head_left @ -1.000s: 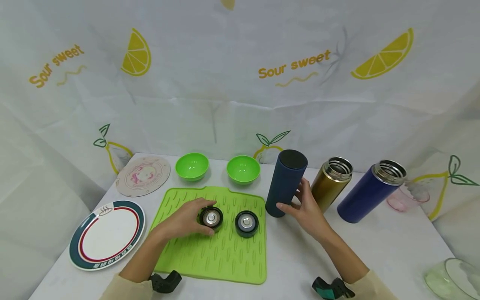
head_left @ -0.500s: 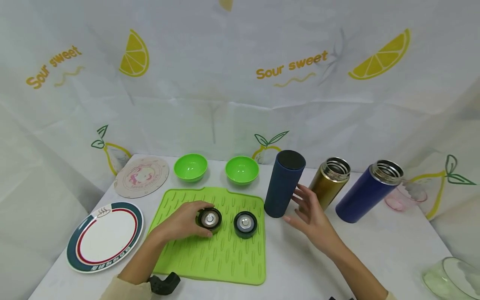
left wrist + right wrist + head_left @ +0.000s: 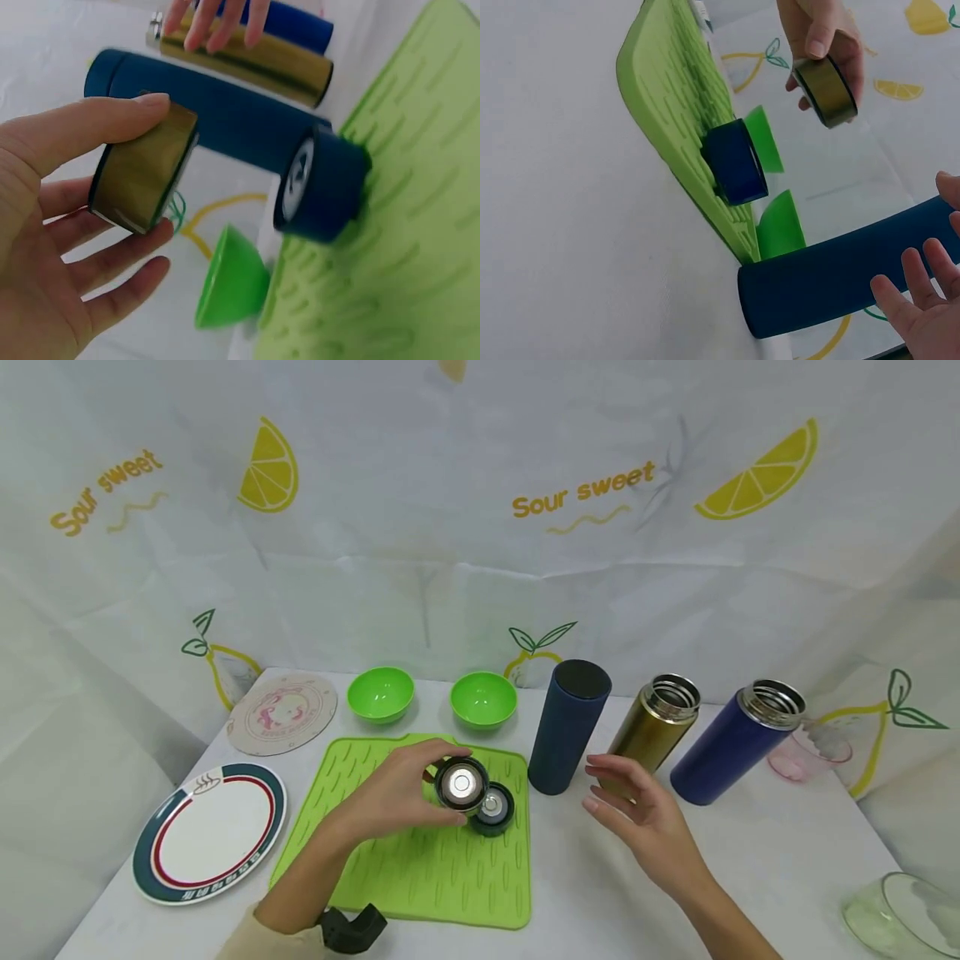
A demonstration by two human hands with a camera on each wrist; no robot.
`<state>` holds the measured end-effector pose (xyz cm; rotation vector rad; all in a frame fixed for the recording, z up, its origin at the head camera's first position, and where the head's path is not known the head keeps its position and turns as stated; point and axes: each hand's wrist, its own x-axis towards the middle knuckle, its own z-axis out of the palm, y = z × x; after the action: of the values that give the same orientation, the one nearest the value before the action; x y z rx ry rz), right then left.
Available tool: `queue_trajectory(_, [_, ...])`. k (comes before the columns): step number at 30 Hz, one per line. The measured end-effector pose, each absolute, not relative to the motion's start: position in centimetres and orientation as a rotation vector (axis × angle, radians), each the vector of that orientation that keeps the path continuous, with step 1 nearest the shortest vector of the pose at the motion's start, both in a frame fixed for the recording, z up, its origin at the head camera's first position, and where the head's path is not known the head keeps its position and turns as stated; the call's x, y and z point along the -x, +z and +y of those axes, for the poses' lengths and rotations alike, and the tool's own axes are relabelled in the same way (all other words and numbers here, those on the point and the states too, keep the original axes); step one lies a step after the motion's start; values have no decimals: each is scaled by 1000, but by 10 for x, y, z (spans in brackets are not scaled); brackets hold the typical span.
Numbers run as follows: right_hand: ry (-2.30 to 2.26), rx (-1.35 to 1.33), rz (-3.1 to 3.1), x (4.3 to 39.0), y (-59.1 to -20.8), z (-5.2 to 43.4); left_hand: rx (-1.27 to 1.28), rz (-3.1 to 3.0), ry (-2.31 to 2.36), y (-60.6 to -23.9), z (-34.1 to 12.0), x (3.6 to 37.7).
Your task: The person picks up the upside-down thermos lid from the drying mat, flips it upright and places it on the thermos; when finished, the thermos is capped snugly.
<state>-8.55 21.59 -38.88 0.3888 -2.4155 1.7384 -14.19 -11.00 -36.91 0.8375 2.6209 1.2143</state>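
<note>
My left hand [image 3: 405, 793] pinches a gold-sided bottle lid [image 3: 146, 169] between thumb and fingers, its metal underside facing up, lifted above the green mat [image 3: 427, 877]. Just beyond it a dark blue lid [image 3: 735, 161] lies upside down on the mat, partly covered by the held lid in the head view. My right hand [image 3: 645, 827] holds nothing, fingers loosely bent, in front of the bottles. Nearest to it stand a capped dark blue bottle [image 3: 566, 727] and a gold bottle [image 3: 652, 727] with an uncovered steel mouth. Right of these is a lidless bright blue bottle [image 3: 731, 747].
Two green bowls [image 3: 381, 695] sit behind the mat. A rimmed plate [image 3: 161, 860] and a round pink-patterned mat [image 3: 281, 714] lie at the left. A pink glass [image 3: 806, 756] is behind the bright blue bottle, and a greenish glass [image 3: 862, 910] lies at the right front.
My left hand has lifted the gold lid off the mat and carried it right. My right hand has let go of the capped dark blue bottle and drawn back to the right.
</note>
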Motion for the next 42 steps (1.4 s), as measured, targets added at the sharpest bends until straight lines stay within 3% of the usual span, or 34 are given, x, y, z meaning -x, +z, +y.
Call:
queue_trajectory(9, [1860, -631, -2282, 90, -378, 203, -971, 2583, 1404, -348, -68, 139])
queue_trajectory(28, [1901, -667, -2295, 100, -373, 199, -1062, 2457, 1529, -350, -43, 140])
queue_trajectory(42, [1930, -680, -2229, 99, -374, 198, -784, 2366, 1653, -348, -46, 143])
